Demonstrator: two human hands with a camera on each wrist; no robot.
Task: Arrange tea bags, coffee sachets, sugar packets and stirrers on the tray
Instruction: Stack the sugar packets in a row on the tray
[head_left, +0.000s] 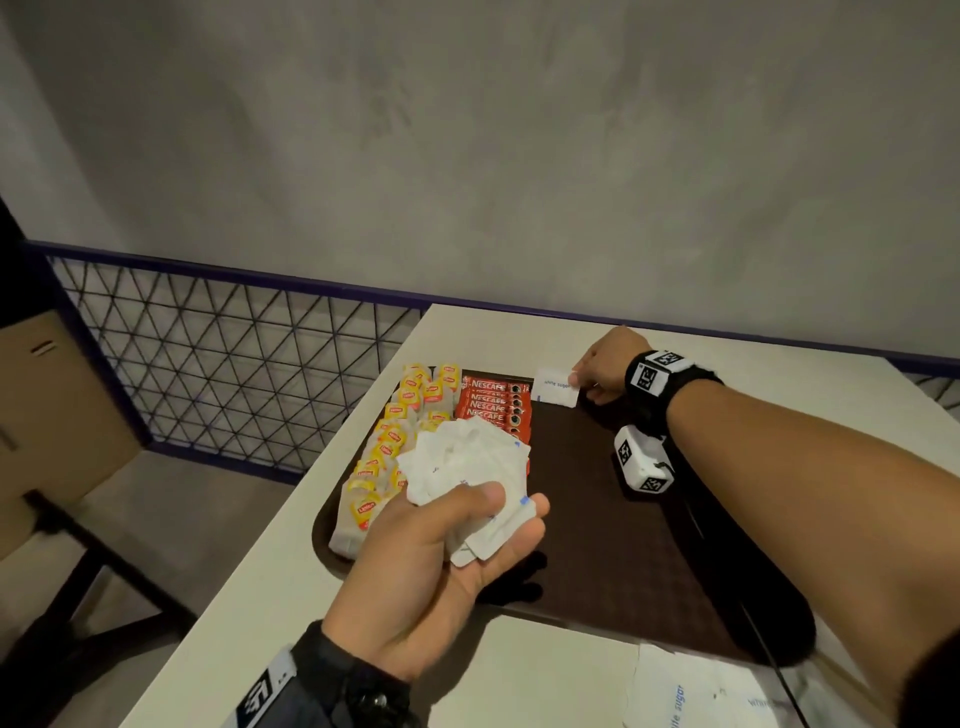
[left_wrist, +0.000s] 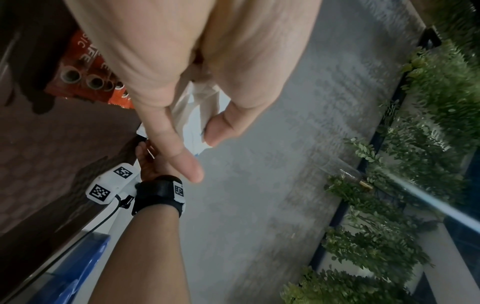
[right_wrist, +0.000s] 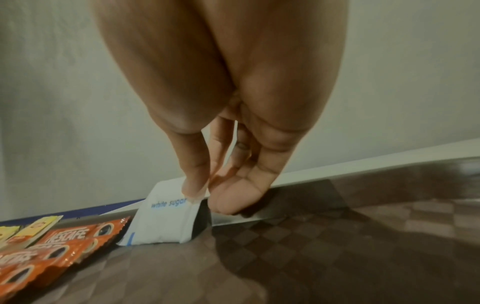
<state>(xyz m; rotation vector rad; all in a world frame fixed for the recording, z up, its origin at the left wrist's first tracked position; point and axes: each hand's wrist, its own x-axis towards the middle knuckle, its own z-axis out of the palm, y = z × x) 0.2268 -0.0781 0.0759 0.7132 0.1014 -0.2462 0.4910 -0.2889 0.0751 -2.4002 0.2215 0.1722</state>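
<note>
On the cream-white table (head_left: 270, 561) lay a dark brown rectangular plastic tray (head_left: 623, 545); along its left side ran a column of yellow-tagged paper tea bags (head_left: 387, 457), and just beside them, at the far end, a stack of red Nescafé coffee sachets (head_left: 493, 402); the right hand (head_left: 605, 366) reached to the tray's far edge, thumb and forefinger pinching 1 white paper sugar packet (right_wrist: 166, 222) printed "white sugar", whose lower edge touched the tray right beside the sachets; the left hand (head_left: 441, 566) hovered over the tray's near left part, palm up, fingers curled round a crumpled bunch of white sugar packets (head_left: 467, 467); a white paper wrapper with blue lettering (head_left: 691, 696) lay on the table near the tray's front edge.
</note>
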